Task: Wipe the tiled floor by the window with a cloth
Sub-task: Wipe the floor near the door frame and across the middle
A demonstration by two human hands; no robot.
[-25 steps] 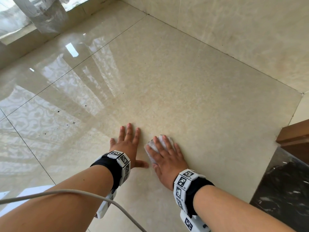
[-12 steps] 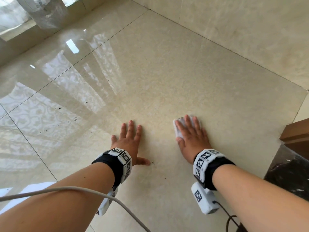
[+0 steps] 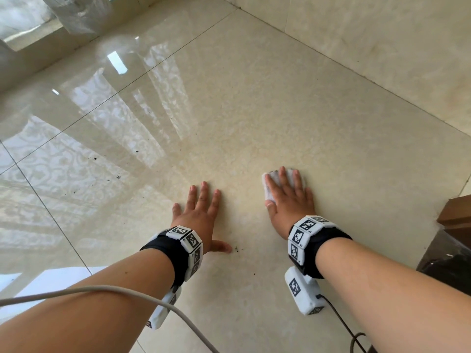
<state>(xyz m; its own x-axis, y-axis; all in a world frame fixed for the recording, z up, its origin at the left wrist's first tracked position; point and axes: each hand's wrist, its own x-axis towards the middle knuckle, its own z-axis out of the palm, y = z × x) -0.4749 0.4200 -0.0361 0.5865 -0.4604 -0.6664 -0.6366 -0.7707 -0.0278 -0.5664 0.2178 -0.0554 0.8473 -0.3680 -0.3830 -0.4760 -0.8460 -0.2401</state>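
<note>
A right hand (image 3: 290, 203) presses a small white cloth (image 3: 269, 186) onto the tiled floor (image 3: 254, 110), straight fingers (image 3: 282, 177) spread across it, cloth edges showing past the fingertips and beside the thumb. The left hand (image 3: 198, 212) lies flat alongside, fingers splayed, apart from the cloth.

I see open tiled floor (image 3: 254, 110) ahead & left, plenty of room. Rt side blocked by brown wooden edge (image 3: 456, 215) w/ dark glossy panel (image 3: 448, 253) below; window ledge (image 3: 38, 62) bounds far left.
</note>
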